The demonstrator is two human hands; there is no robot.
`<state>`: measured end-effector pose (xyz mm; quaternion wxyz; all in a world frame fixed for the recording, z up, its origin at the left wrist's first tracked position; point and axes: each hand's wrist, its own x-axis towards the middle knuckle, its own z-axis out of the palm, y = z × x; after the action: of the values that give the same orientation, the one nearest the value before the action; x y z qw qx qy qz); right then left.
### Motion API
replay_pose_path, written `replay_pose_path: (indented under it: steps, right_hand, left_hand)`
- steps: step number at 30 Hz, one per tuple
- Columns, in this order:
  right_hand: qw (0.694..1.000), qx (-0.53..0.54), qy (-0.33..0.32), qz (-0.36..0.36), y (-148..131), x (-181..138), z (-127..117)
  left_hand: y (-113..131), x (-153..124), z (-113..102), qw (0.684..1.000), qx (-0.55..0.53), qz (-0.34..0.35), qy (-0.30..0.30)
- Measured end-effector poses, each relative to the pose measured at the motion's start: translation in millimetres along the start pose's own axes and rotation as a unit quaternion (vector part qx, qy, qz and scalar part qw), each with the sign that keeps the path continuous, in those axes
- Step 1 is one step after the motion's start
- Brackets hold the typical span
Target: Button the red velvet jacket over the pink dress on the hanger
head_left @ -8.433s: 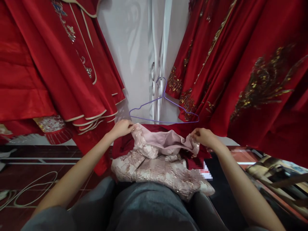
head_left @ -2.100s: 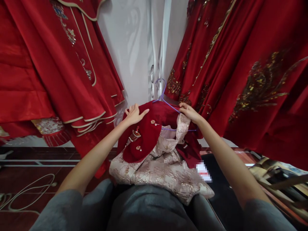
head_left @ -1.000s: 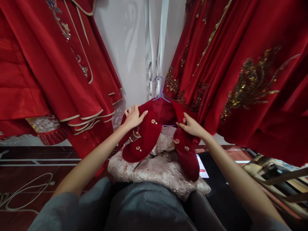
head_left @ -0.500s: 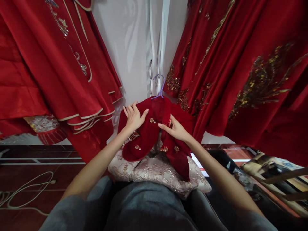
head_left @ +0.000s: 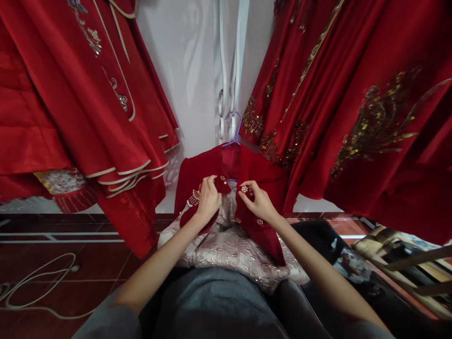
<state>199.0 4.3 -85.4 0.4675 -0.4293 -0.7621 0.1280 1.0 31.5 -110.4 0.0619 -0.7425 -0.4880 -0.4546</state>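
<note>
A red jacket [head_left: 264, 169] with beaded, flower-like fastenings hangs open at the front on a purple hanger [head_left: 236, 134]. My left hand [head_left: 209, 201] is closed on the jacket's left front edge, just below a fastening [head_left: 223, 179]. Opposite it, my right hand [head_left: 257, 201] pinches the right front edge beside a beaded flower fastening [head_left: 244, 189]. A gap separates the two edges. Shiny pale pink patterned fabric [head_left: 226, 249] lies across my lap, under the jacket's lower part. A beaded tassel ornament [head_left: 193, 197] shows left of my left hand.
Red garments with pale piping [head_left: 134, 141] hang at the left, and red garments with gold sequins [head_left: 367, 127] at the right. A white cable [head_left: 38, 278] lies on the tiled floor. Behind the hanger rises a white panel [head_left: 176, 56]. A wooden frame [head_left: 416, 263] stands at lower right.
My left hand has moved right and down from the jacket's shoulder area to its front edge, and its fingers have closed. My right hand has closed around the other edge, beside the fastening.
</note>
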Motion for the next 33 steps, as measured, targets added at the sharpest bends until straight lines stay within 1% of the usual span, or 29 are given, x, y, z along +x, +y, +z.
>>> replay_pose_path:
  steps: [3,5,7,10,12,15,20,23,28,33]
  right_hand:
    - [0.997,0.069,-0.037,0.026,4.4,3.8,17.2]
    - [0.989,0.14,-0.05,0.023,1.3,9.2,27.8]
    - [0.98,0.193,-0.051,0.01,-4.8,14.7,35.0]
    - [0.978,0.203,-0.051,0.001,-11.3,19.8,38.5]
    - [0.977,0.207,-0.057,0.006,-11.5,21.1,37.9]
    - [0.974,0.218,-0.059,0.01,-9.1,22.5,36.2]
    - [0.982,0.184,-0.046,0.001,-10.2,26.8,35.0]
    - [0.986,0.164,-0.031,-0.001,-11.5,29.0,35.8]
    - [0.987,0.159,-0.021,0.009,-8.6,31.8,37.7]
    - [0.987,0.159,0.009,0.015,-1.9,36.5,33.1]
  left_hand:
    - [-11.4,4.1,-15.4,0.995,-0.088,-0.032,-0.025]
    - [-12.5,3.2,-24.3,0.985,-0.154,-0.053,-0.057]
    - [-10.6,1.2,-29.7,0.972,-0.215,-0.063,-0.076]
    - [-7.6,0.3,-32.6,0.954,-0.279,-0.07,-0.081]
    - [-7.1,2.4,-33.4,0.948,-0.295,-0.071,-0.099]
    - [-7.0,8.4,-34.5,0.953,-0.265,-0.054,-0.134]
    - [-3.8,18.1,-37.5,0.969,-0.179,-0.006,-0.168]
    - [0.5,22.1,-41.2,0.973,-0.154,0.021,-0.173]
    - [7.6,29.9,-46.2,0.977,-0.137,0.035,-0.163]
    - [7.1,36.2,-45.3,0.978,-0.115,0.07,-0.158]
